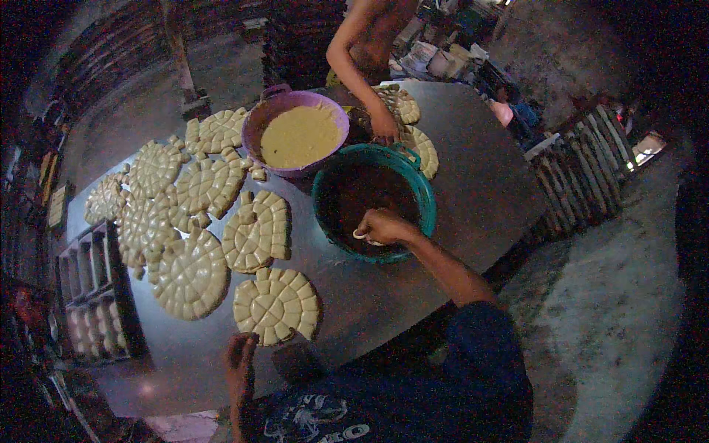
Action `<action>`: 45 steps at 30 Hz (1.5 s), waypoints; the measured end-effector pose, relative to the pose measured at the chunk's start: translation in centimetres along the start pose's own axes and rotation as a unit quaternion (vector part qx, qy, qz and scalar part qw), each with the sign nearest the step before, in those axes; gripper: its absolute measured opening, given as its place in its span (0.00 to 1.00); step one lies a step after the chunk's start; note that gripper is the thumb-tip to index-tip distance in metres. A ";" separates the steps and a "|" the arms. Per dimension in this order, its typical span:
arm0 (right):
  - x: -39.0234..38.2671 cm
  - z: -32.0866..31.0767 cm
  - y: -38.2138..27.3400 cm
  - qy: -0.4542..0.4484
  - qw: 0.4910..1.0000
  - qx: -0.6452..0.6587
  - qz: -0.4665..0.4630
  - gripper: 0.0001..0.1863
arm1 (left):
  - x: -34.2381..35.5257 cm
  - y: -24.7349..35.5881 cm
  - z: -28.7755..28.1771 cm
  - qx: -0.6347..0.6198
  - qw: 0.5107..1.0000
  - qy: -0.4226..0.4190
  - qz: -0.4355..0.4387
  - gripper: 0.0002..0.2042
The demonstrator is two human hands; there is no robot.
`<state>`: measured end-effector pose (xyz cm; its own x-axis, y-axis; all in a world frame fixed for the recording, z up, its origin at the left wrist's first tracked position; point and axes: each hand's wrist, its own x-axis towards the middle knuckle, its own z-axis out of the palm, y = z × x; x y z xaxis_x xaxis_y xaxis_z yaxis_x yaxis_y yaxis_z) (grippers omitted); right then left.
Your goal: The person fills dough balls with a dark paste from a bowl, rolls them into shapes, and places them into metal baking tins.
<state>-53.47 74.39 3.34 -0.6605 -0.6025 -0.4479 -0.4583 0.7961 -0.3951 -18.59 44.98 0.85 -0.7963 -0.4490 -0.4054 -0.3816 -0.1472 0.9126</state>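
My right hand [385,227] is down inside a teal basin [427,210] that holds dark brown stuff. Its fingers are closed around a small pale curved thing [362,237], whose kind I cannot make out. My left hand [241,356] is at the lower left edge of the nearest dough round [278,306]. Its fingers are drawn together at the rim, and what they hold, if anything, is hidden. That round is made up of many pale wedges and blocks laid in a disc. A second dough round [256,231] lies just beyond it.
More dough rounds [190,275] crowd the left of the metal table [369,303]. A purple basin [295,138] of pale yellow mixture touches the teal one. A dark tray [96,292] with dough pieces stands at the left. Across the table a co-worker's hand [384,127] reaches behind the teal basin.
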 end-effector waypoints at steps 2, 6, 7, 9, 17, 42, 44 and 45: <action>0.1 -0.2 -0.2 -0.047 0.998 0.033 0.015 0.15 | 0.1 0.0 0.0 0.002 1.000 -0.011 0.002 0.08; 0.5 0.1 0.7 -0.067 0.997 0.032 -0.016 0.16 | 0.1 1.3 0.5 0.026 0.999 -0.023 0.009 0.09; 0.6 -0.2 0.5 -0.075 0.997 0.016 -0.023 0.16 | 0.0 1.5 0.6 0.024 1.000 -0.020 0.002 0.09; 0.6 -1.0 -0.3 -0.065 0.998 0.010 -0.007 0.16 | 0.1 1.0 0.5 0.013 1.000 -0.006 0.018 0.09; 1.4 0.7 2.1 -0.115 0.991 0.067 -0.010 0.15 | 0.1 1.2 0.7 0.030 0.999 -0.025 0.024 0.10; -6.2 2.2 -11.1 -0.104 0.737 0.651 -0.147 0.29 | -0.3 2.6 3.9 -0.243 0.932 -0.241 -0.120 0.18; -7.6 4.5 -15.5 -0.098 0.685 0.703 -0.166 0.32 | -0.5 4.3 4.5 -0.300 0.900 -0.296 -0.115 0.20; -8.2 5.6 -17.8 -0.063 0.687 0.701 -0.178 0.34 | -0.4 4.3 4.6 -0.302 0.903 -0.288 -0.096 0.20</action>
<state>-36.57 64.84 9.52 -0.5575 -0.8158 -0.1538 0.5051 -0.1863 -0.8427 -22.04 48.56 4.71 -0.9215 0.1441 -0.3607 -0.3511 -0.7064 0.6146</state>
